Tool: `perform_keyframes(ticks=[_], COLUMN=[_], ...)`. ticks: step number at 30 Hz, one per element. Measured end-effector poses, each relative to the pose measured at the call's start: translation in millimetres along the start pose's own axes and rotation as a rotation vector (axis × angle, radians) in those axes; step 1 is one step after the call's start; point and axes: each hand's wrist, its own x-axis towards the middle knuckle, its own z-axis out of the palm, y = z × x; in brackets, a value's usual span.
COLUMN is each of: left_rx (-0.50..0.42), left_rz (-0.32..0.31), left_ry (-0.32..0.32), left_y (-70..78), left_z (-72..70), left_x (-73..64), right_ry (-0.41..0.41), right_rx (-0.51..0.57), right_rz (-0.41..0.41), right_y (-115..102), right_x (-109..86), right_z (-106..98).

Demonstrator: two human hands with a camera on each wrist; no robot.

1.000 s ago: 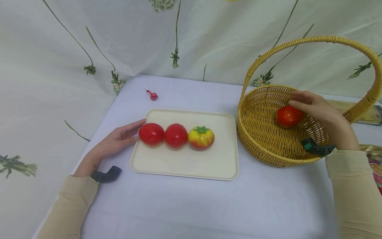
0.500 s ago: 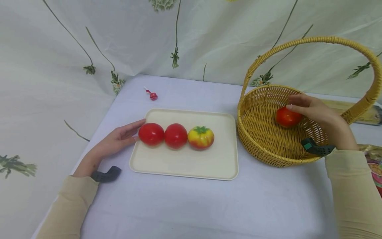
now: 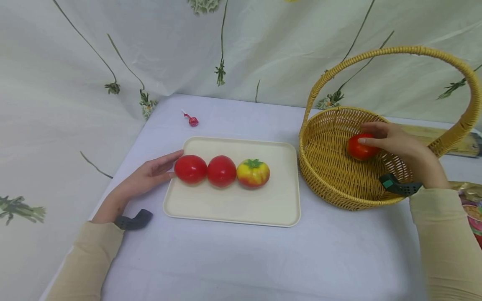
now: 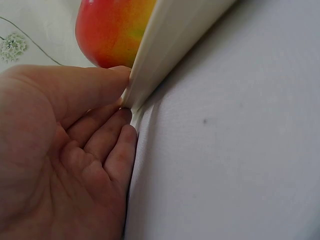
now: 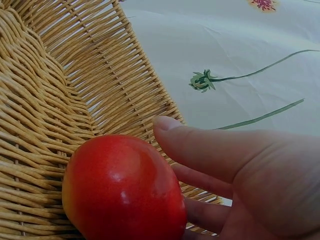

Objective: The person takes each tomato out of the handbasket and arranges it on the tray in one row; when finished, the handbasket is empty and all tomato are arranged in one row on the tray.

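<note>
In the head view, two red toy-like fruits (image 3: 190, 169) (image 3: 221, 171) and a yellow-orange one (image 3: 253, 173) with a green leafy top sit in a row on a cream tray (image 3: 241, 211). My left hand (image 3: 154, 173) rests at the tray's left edge, fingers extended; in the left wrist view its thumb tip meets the rim, close under a red-yellow fruit (image 4: 112, 32). My right hand (image 3: 399, 142) is inside a wicker basket (image 3: 327, 167), beside a glossy red fruit (image 5: 125, 190). The right wrist view shows the thumb raised just off that fruit and fingers partly hidden behind it.
A red-wrapped lollipop (image 3: 193, 121) lies behind the tray. The basket's tall handle (image 3: 399, 50) arches over the right forearm's side. Beyond the basket lies a yellowish flat item (image 3: 421, 133); a shiny colourful packet (image 3: 472, 209) shows at the right edge.
My right hand has shifted slightly left and down over the fruit in the basket, and that fruit has moved a little left. The left hand and the tray stay put.
</note>
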Motion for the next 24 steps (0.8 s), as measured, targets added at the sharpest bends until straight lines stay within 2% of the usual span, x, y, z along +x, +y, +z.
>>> perform_keyframes(ticks=[24], left_rx=[0.020], left_rz=[-0.037], left_ry=[0.001], left_y=[2.7], left_z=[1.0], left_x=[0.0], right_ry=[-0.021], right_rx=[-0.065], right_rz=[0.029], right_y=[5.4], right_x=[3.9], right_z=[2.3])
